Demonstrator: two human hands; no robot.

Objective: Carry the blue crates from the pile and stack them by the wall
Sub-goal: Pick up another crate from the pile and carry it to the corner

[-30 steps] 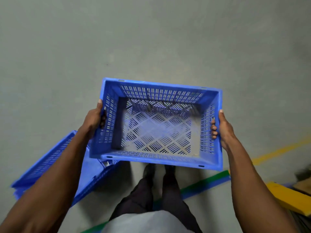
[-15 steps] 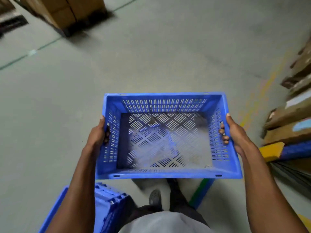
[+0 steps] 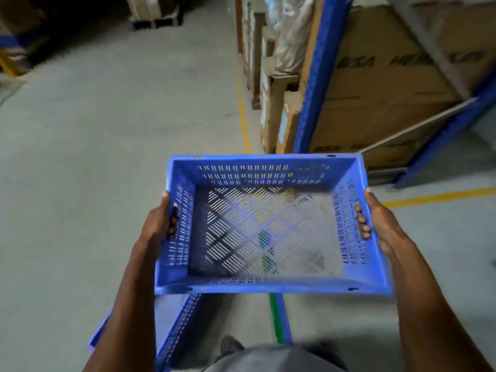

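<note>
I carry one crate [image 3: 268,229], my left hand [image 3: 158,224] and right hand [image 3: 375,221] clamped on its side handles; next I must find the wall stack.

A warehouse aisle: bare grey concrete floor [image 3: 94,157] with painted yellow lines [image 3: 243,114], a blue steel rack [image 3: 314,76] loaded with large cardboard boxes [image 3: 381,84], and what looks like a loaded pallet [image 3: 154,12] in the dim background.
</note>
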